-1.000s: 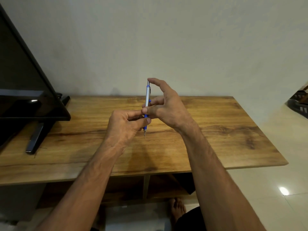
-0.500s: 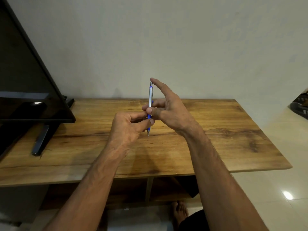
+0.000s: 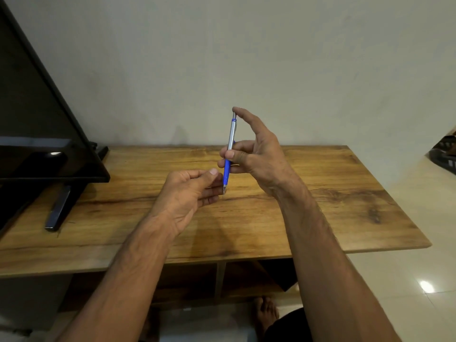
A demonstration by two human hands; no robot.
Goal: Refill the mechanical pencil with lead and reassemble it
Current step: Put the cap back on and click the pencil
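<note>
A silver mechanical pencil (image 3: 230,134) with a blue grip stands nearly upright above the wooden table (image 3: 320,193), tip down. My right hand (image 3: 256,154) holds it: thumb and curled fingers pinch the barrel near the blue grip, and the forefinger presses on the top cap. My left hand (image 3: 190,191) hovers just left of the tip, fingers loosely curled, thumb near the forefinger, not on the pencil. Whether a lead sits between those fingers is too small to tell.
A black television (image 3: 37,134) on its stand (image 3: 61,206) fills the table's left end. A plain wall rises behind the table. Shelves lie under the tabletop, a bare foot (image 3: 265,314) rests on the tiled floor, and dark objects (image 3: 444,154) sit at far right.
My left hand has let go of the pencil's blue grip and drawn back slightly to the left. The right hand keeps the pencil upright with the forefinger on the cap.
</note>
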